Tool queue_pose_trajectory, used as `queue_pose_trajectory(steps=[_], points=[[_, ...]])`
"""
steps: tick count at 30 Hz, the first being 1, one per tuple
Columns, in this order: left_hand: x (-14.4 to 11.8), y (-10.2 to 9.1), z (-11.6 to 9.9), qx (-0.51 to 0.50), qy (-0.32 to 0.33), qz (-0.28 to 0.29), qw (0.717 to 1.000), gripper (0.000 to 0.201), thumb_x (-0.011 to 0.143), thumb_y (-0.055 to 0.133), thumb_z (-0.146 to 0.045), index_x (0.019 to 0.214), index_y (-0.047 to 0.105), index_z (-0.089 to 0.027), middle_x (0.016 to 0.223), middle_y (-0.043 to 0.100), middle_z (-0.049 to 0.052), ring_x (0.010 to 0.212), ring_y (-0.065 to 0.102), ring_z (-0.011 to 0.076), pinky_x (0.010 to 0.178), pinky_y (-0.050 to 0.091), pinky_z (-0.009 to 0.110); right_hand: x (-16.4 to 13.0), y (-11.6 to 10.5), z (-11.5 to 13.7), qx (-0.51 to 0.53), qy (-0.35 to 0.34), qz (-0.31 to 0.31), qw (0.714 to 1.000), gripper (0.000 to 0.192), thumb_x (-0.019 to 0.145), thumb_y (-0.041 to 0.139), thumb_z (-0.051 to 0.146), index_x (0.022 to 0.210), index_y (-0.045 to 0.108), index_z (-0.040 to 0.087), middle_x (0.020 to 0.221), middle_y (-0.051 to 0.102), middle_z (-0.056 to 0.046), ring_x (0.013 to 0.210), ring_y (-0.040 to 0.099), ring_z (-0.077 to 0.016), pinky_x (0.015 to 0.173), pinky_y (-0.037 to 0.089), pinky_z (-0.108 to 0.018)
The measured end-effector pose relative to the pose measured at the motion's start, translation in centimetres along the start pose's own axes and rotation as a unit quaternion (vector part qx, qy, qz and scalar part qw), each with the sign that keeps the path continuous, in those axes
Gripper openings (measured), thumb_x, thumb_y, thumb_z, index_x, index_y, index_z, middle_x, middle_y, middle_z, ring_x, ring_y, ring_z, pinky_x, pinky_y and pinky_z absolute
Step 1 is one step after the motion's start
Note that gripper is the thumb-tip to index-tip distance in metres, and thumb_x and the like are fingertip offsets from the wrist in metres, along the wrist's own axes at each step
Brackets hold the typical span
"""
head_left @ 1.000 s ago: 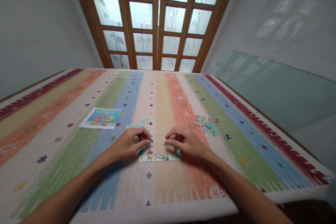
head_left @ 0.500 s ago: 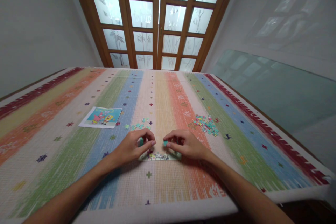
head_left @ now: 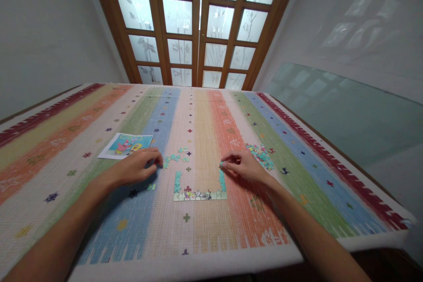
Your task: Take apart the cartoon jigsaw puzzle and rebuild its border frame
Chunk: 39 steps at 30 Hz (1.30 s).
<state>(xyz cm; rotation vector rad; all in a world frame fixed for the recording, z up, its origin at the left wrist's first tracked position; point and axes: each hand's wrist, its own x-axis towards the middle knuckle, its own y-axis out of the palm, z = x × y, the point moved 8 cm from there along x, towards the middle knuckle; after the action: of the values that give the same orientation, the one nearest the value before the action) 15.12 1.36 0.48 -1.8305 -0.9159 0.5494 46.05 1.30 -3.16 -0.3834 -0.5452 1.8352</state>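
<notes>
While both hands rest on the striped worktop (head_left: 297, 211), left hand (head_left: 135, 168) lies centre-left, fingers loosely curled, tips near loose teal pieces (head_left: 173, 157), holding nothing visible. Right hand (head_left: 244, 166) pinches at top of puzzle frame (head_left: 199, 187), right arm of its U; any piece gripped cannot be told. Piece pile (head_left: 261, 154) just beyond; reference picture (head_left: 125, 145) upper left

My left grip (head_left: 137, 168) and right grip (head_left: 244, 167) are bare, with no rings or gloves. Behind each grip my forearm runs uncovered, no sleeve, watch or band.
</notes>
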Motion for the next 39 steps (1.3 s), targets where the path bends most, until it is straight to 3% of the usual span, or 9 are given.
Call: queue_pose_trajectory(steps=[5, 11, 19, 28, 33, 39], points=[[-1.1, 0.2, 0.2, -0.071, -0.041, 0.095, 0.992, 0.021, 0.073, 0.054, -0.027, 0.086, 0.068, -0.020, 0.083, 0.068, 0.005, 0.073, 0.061, 0.0208, 0.070, 0.047, 0.033, -0.1, 0.5, 0.5, -0.013, -0.005, 0.005, 1.000, 0.007, 0.082, 0.073, 0.022, 0.088, 0.074, 0.017, 0.073, 0.071, -0.004, 0.064, 0.060, -0.0151, 0.062, 0.047, -0.029], [-2.0, 0.8, 0.7, -0.074, -0.091, 0.175, 0.978, 0.025, 0.068, 0.071, -0.039, 0.084, 0.064, -0.021, 0.076, 0.061, 0.001, 0.071, 0.058, 0.0199, 0.063, 0.043, 0.028, -0.1, 1.1, 1.2, -0.045, -0.024, 0.020, 0.999, 0.003, 0.084, 0.072, 0.017, 0.086, 0.074, 0.017, 0.071, 0.069, -0.003, 0.065, 0.059, -0.0148, 0.061, 0.044, -0.028], [-1.3, 0.9, 2.0, -0.077, -0.088, 0.122, 0.986, 0.036, 0.071, 0.077, -0.049, 0.066, 0.057, -0.020, 0.066, 0.054, -0.001, 0.061, 0.050, 0.0166, 0.058, 0.036, 0.027, 0.0, 1.0, 1.2, -0.111, -0.055, 0.008, 0.992, 0.002, 0.085, 0.074, 0.017, 0.086, 0.075, 0.017, 0.078, 0.069, -0.004, 0.069, 0.059, -0.0155, 0.065, 0.045, -0.029], [-1.0, 0.1, 2.1, -0.068, -0.081, 0.096, 0.990, 0.031, 0.077, 0.068, -0.051, 0.075, 0.063, -0.020, 0.067, 0.057, 0.001, 0.062, 0.052, 0.0171, 0.060, 0.040, 0.028, 0.0, 1.0, 1.6, -0.138, -0.068, 0.006, 0.988, 0.004, 0.086, 0.072, 0.015, 0.086, 0.075, 0.018, 0.079, 0.070, -0.004, 0.070, 0.058, -0.0156, 0.068, 0.045, -0.030], [-0.7, -0.8, 2.1, -0.022, -0.063, 0.041, 0.997, 0.029, 0.080, 0.061, -0.048, 0.071, 0.062, -0.020, 0.067, 0.061, 0.003, 0.062, 0.054, 0.0180, 0.062, 0.040, 0.030, -0.1, 1.0, 1.9, -0.153, -0.068, 0.005, 0.986, 0.005, 0.086, 0.072, 0.015, 0.086, 0.075, 0.017, 0.079, 0.069, -0.004, 0.070, 0.057, -0.0157, 0.068, 0.044, -0.030], [-0.4, -2.1, 2.6, 0.016, -0.064, -0.036, 0.997, 0.028, 0.087, 0.048, -0.041, 0.086, 0.068, -0.022, 0.076, 0.067, 0.005, 0.070, 0.058, 0.0219, 0.073, 0.045, 0.035, -0.4, 1.0, 2.9, -0.169, -0.085, -0.011, 0.982, 0.012, 0.086, 0.067, 0.012, 0.085, 0.076, 0.021, 0.077, 0.069, -0.003, 0.069, 0.057, -0.0162, 0.068, 0.044, -0.030]])
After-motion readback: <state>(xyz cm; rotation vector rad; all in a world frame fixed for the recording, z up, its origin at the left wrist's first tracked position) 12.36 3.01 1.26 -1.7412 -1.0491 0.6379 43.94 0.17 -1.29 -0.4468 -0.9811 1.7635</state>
